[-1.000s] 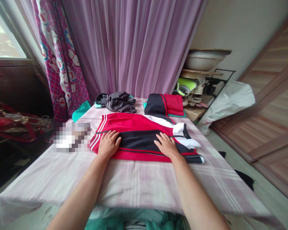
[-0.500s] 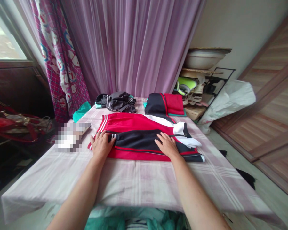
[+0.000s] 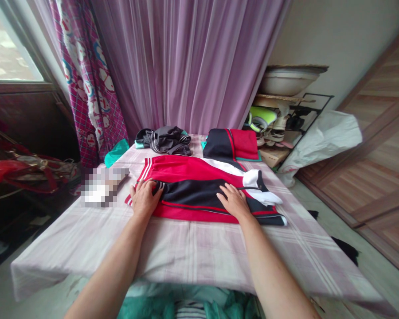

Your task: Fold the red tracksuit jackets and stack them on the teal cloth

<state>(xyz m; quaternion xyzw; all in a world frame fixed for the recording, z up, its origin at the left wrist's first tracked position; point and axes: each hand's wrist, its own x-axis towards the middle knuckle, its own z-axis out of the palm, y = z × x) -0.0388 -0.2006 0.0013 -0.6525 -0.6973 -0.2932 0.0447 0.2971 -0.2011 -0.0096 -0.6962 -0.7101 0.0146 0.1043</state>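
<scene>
A red, black and white jacket [image 3: 193, 188] lies folded lengthwise on the table, its striped hem at the left and white collar at the right. My left hand [image 3: 144, 197] rests on the striped left end, fingers spread over the cloth. On the black part towards the right lies my right hand [image 3: 233, 200], flat with its fingers apart. Neither hand grips the fabric. Behind the jacket, at the back right, sits a folded black and red garment [image 3: 244, 144] with green cloth beneath it.
A crumpled dark grey garment [image 3: 168, 139] lies at the table's back left. The checked tablecloth [image 3: 193, 252] hangs over the edges. A blurred-out object [image 3: 103, 188] is at the left. To the right stand a shoe rack [image 3: 295, 115] and a white sack [image 3: 326, 137].
The whole scene has shifted slightly to the right in view. Both hands remain at about the same spots on the jacket, which keeps its shape.
</scene>
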